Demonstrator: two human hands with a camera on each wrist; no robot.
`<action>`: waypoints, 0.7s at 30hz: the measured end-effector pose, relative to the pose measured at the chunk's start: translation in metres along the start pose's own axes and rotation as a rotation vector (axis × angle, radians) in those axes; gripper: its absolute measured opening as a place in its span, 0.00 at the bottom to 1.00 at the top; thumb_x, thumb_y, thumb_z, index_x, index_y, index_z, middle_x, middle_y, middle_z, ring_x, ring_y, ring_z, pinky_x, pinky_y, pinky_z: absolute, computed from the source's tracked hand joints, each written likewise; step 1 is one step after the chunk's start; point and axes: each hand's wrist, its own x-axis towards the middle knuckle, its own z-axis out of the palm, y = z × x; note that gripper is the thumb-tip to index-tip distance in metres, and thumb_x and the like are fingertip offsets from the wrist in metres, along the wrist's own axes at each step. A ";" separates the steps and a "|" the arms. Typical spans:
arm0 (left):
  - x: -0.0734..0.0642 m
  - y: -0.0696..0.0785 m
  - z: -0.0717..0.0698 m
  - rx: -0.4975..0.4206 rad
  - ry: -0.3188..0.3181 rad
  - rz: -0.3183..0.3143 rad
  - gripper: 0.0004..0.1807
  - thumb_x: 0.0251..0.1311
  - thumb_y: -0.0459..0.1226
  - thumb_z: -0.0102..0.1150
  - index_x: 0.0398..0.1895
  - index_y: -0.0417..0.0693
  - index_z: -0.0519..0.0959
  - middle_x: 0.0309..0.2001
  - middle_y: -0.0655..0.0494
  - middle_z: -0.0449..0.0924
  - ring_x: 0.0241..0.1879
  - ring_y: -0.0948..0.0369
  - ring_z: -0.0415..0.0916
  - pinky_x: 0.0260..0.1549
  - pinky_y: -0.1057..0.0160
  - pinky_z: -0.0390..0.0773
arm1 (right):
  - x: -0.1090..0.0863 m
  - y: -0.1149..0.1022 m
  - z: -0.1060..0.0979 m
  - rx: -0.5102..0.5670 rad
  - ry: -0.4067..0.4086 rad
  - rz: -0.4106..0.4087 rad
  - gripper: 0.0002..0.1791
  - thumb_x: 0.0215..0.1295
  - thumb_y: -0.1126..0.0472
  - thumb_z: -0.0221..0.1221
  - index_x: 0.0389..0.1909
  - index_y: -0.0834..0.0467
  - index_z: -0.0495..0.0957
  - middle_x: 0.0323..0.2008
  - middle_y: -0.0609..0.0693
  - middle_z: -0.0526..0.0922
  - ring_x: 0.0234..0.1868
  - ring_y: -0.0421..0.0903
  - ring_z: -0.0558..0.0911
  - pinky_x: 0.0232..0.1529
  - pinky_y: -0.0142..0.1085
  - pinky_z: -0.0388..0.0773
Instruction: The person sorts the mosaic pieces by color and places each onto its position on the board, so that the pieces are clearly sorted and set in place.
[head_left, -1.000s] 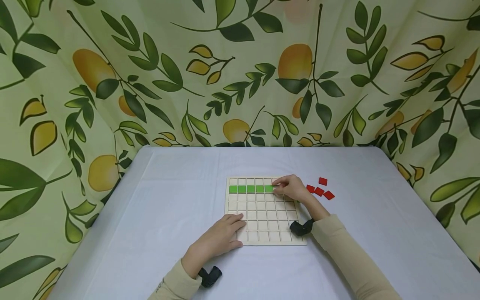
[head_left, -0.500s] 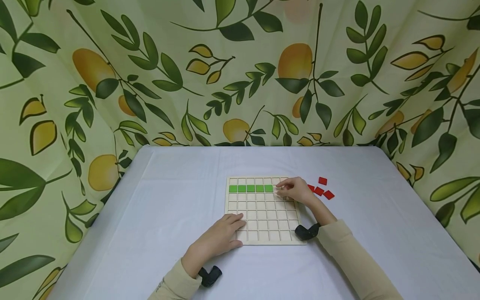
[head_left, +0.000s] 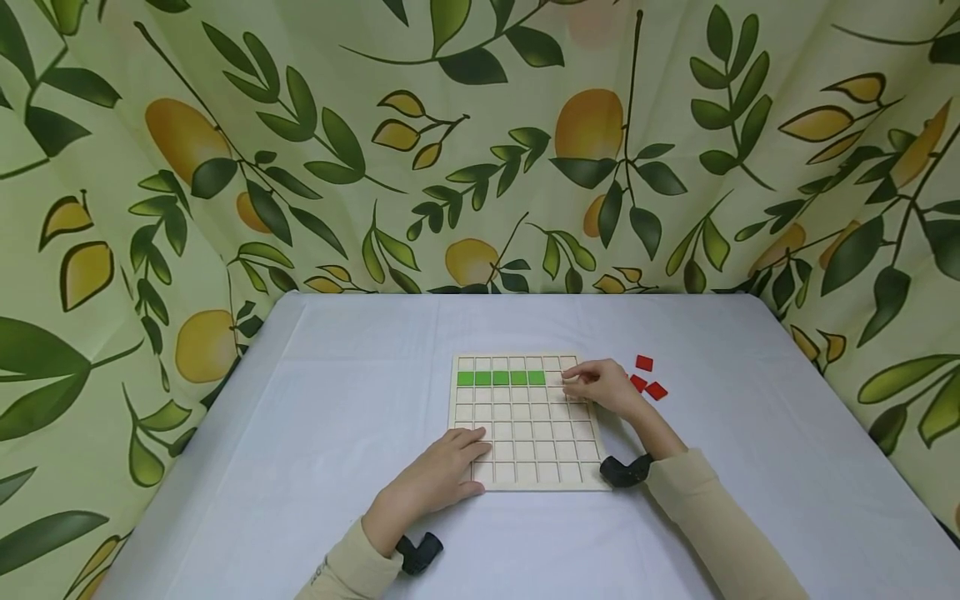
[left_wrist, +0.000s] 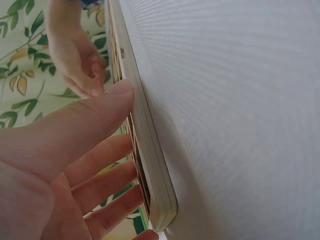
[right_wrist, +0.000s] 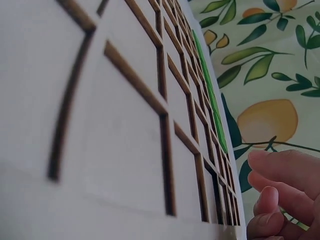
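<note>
Left hand [head_left: 435, 469], fingers extended, should steady near-left corner of board [head_left: 532, 431] while right hand [head_left: 609, 387], loosely curled, nothing visibly held, avoids green tiles [head_left: 500, 378].

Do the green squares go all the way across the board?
No, in the head view the green squares stop partway across the board, with a bare cell just right of the last one.

The board [head_left: 522, 431] looks like smooth, layered wood, the tablecloth [head_left: 360, 375] like matt woven cloth.
</note>
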 end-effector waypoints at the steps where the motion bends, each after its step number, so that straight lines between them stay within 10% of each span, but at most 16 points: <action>1: 0.000 0.000 0.000 0.001 0.000 0.000 0.29 0.58 0.44 0.64 0.62 0.43 0.73 0.69 0.47 0.68 0.67 0.50 0.67 0.66 0.52 0.71 | -0.001 0.001 -0.001 0.001 0.003 -0.001 0.16 0.56 0.62 0.66 0.44 0.67 0.83 0.21 0.45 0.72 0.26 0.39 0.68 0.22 0.27 0.66; 21: 0.000 0.000 0.000 0.007 0.008 0.006 0.29 0.58 0.44 0.65 0.62 0.43 0.73 0.68 0.47 0.68 0.66 0.50 0.67 0.66 0.51 0.71 | -0.014 0.014 -0.012 -0.021 0.043 0.114 0.16 0.58 0.60 0.66 0.45 0.65 0.82 0.23 0.46 0.70 0.30 0.43 0.69 0.24 0.27 0.67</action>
